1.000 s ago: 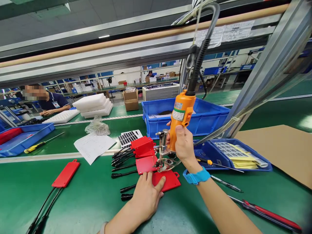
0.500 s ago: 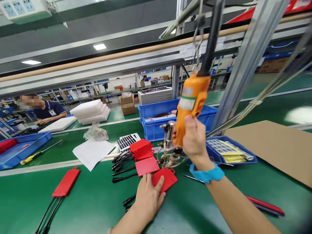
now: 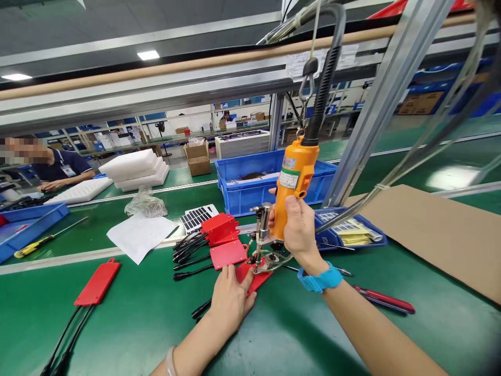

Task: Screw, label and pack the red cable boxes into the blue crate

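Note:
My right hand [image 3: 299, 227] is wrapped round an orange electric screwdriver [image 3: 295, 172] that hangs from a hook and a black cable. The metal tip fixture [image 3: 264, 256] of the tool is over a red flat box [image 3: 258, 281] on the green table. My left hand [image 3: 233, 297] lies on that box with fingers spread, pressing it near the tip. Black cables come out from under my left hand. Just behind, another red box [image 3: 228, 254] and a stack of red boxes [image 3: 219, 228] lie with black connectors to their left.
A lone red box [image 3: 97, 283] lies left. Behind are white paper [image 3: 141, 235], a yellow screwdriver [image 3: 35, 246], a blue bin [image 3: 250, 196] and a person [image 3: 64, 167]. Right are a blue tray [image 3: 352, 237], cardboard [image 3: 434, 230] and a red-handled tool [image 3: 387, 300].
The orange screwdriver has come down, and its tip fixture now overlaps the red box under my left hand. The whole view has shifted a little.

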### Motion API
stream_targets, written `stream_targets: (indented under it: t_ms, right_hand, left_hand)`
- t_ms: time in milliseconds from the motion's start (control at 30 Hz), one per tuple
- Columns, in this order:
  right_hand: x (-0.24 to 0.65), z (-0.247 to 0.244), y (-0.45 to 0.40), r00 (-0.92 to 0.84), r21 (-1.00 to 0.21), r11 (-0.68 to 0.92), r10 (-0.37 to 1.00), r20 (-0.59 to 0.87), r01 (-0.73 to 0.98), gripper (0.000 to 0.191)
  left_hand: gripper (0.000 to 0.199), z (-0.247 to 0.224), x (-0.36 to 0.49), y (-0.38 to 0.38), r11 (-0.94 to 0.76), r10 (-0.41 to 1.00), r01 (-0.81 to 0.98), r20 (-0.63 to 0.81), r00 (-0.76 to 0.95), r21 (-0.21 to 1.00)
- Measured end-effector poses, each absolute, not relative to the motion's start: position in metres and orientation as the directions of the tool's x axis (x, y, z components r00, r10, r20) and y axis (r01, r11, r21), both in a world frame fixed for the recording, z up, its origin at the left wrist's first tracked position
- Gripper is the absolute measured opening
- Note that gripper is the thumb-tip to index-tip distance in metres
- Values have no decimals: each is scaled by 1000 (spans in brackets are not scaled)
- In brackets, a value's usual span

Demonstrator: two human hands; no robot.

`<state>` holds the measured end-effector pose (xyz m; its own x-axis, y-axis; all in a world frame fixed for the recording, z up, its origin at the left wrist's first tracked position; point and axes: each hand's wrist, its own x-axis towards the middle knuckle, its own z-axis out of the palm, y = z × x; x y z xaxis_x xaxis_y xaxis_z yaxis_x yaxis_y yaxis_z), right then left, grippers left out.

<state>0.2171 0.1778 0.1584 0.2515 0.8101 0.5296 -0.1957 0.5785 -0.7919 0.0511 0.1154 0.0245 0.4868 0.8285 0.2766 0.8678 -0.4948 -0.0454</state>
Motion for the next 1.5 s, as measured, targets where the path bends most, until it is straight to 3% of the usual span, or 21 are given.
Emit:
stream_targets:
  t_ms: [500,833,1000,1333,1500]
  right_hand:
    - [204,148,162,239,-778,626,766,597,-61,42]
    - [206,142,159,252,-759,647,749,613,-77,43]
    - [204,139,155,257,-756,650,746,614,-82,43]
    - [205,228,161,283,-691,706,703,653,-159,46]
    - [180,212,176,227,-725,665,745,627,-180,46]
  left_hand:
    - [45,29,53,113,-496,821,866,291,491,-64]
    - [44,28,50,112,-500,806,863,325,495,-74]
    - [44,27,48,111,-503,811,864,332,482,-25]
    - [56,27,50,123,-636,758,768,254,601,80]
    - [47,27,50,115,-513,836,857,259,483,57]
